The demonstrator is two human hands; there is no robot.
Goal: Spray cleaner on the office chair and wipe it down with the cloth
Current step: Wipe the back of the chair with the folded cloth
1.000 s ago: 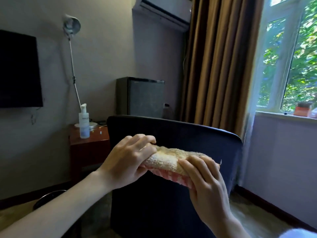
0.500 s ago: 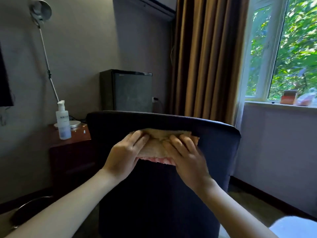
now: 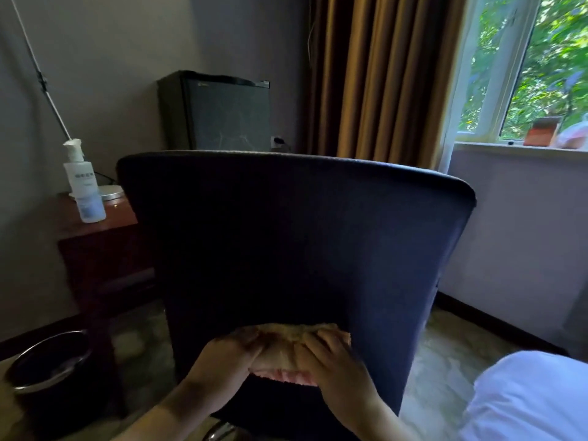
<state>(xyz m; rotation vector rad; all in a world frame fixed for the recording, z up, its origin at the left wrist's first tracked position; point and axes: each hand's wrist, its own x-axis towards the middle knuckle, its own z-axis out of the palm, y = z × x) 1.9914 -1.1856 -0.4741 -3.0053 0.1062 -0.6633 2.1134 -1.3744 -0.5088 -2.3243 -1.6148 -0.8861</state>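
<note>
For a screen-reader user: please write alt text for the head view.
The left hand and right hand press a tan cloth against the lower back of a dark blue office chair. A spray bottle stands on a wooden side table beside it.

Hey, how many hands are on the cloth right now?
2. The left hand presses the left half of the cloth, the right hand the right half, low on the chair back.

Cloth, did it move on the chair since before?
Yes. The cloth slid down the chair: it was just under the top edge; now the left hand and right hand press it low on the back.
</note>
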